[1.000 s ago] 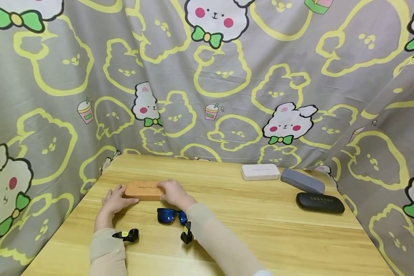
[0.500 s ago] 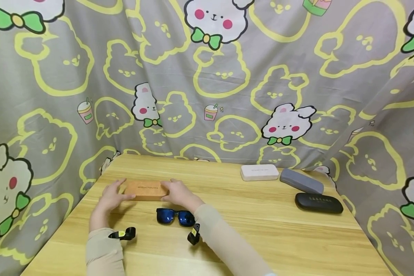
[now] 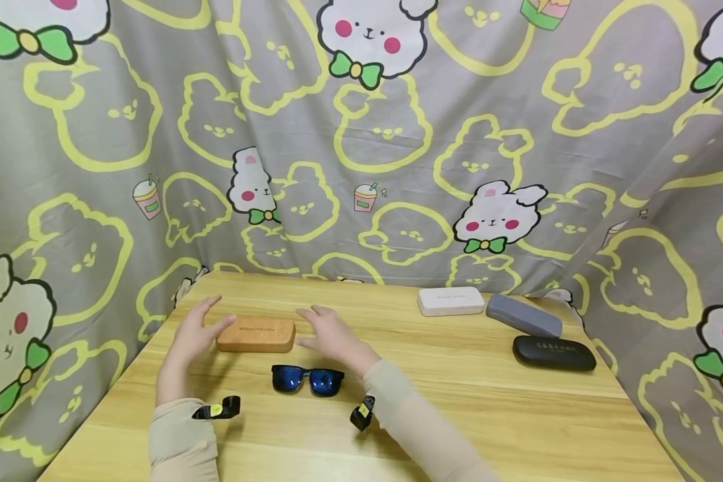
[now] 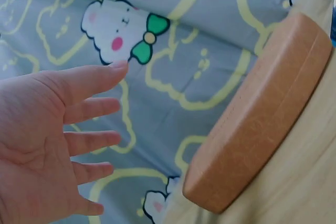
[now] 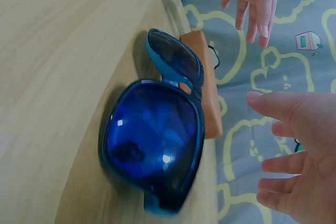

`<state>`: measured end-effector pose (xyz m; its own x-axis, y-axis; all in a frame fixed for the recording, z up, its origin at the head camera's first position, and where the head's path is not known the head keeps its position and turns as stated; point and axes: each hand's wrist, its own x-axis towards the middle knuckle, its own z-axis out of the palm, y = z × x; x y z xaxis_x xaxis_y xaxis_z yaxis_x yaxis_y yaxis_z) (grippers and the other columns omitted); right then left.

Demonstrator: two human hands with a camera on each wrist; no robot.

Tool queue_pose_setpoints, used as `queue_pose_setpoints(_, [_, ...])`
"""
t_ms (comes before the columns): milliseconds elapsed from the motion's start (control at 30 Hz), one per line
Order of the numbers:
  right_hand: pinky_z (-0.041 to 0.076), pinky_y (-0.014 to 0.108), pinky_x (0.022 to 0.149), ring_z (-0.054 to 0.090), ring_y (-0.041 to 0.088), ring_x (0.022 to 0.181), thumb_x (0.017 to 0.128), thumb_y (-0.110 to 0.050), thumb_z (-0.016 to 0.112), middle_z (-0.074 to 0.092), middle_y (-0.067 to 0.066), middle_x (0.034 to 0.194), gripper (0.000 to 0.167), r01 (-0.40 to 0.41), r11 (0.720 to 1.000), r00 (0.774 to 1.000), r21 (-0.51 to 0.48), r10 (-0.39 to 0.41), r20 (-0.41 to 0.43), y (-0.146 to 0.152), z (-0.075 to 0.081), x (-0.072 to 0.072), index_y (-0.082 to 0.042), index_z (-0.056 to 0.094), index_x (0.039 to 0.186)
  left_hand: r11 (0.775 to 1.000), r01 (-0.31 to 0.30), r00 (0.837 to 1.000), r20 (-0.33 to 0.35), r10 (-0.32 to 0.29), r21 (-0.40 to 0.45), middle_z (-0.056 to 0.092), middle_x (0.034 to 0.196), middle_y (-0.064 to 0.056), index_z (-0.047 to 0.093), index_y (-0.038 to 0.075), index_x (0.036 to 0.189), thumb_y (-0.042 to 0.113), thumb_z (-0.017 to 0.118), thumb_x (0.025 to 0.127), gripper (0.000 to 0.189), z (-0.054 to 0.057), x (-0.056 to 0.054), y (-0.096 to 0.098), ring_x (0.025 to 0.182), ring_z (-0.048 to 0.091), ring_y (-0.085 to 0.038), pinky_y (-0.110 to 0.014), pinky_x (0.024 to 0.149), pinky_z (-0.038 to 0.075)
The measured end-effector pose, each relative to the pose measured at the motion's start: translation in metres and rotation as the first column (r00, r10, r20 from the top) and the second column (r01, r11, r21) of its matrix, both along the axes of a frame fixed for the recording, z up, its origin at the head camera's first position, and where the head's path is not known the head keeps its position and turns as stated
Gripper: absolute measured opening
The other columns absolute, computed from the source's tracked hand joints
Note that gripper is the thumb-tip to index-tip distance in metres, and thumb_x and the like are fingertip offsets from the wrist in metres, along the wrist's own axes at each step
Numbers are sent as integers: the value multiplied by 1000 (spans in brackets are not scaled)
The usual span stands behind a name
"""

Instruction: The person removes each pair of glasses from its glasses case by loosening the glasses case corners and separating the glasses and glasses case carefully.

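Note:
A brown glasses case [image 3: 256, 335] lies closed on the table between both hands. My left hand [image 3: 195, 335] hovers at its left end, fingers spread; in the left wrist view that hand [image 4: 47, 124] stands apart from the case [image 4: 257, 119]. My right hand [image 3: 331, 338] is just off the case's right end, holding nothing, its fingers [image 5: 281, 166] straight in the right wrist view. In front of the case, nearer me, sunglasses [image 3: 307, 381] with blue mirrored lenses rest on the table, untouched.
At the back right of the wooden table [image 3: 458, 415] lie a white case [image 3: 450, 301], a grey-blue case [image 3: 524, 316] and a black case [image 3: 554, 353]. A patterned curtain [image 3: 313, 134] hangs behind and at both sides. A small black camera sits on each wrist.
Both hands have let go of the brown case and lifted off it. The right hand has drawn away to the right, uncovering the whole of the sunglasses.

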<state>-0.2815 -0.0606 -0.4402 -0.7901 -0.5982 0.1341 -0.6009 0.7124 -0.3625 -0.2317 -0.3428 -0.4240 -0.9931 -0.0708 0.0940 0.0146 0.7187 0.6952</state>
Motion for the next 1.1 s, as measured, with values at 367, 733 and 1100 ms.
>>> queue_pose_setpoints(367, [35,48,116,41,36,140,92,-42,65,42,18,151,65,1,1000,998,-7,-1,-59,34,8,8,-21,42,148,1000,16,987,-157,-19,-21,26,153,-33,34,-2,148,33,62,95,69,20,1,25,140,23,-54,-69,112,19])
queue_pose_setpoints(733, [34,51,115,40,38,139,91,-38,68,42,20,150,66,-2,999,995,-40,-2,-99,62,7,14,-18,42,148,998,49,963,-262,-57,-40,34,151,-30,43,-3,143,24,66,93,61,23,-5,59,140,28,-50,-67,114,19])
queue_pose_setpoints(1100, [35,54,114,41,42,138,91,-37,68,44,22,148,65,24,998,991,-66,-32,-127,91,7,17,-15,44,147,993,69,949,-300,-94,-94,33,155,-23,45,8,145,34,67,91,64,24,-9,99,145,20,-50,-71,113,10])
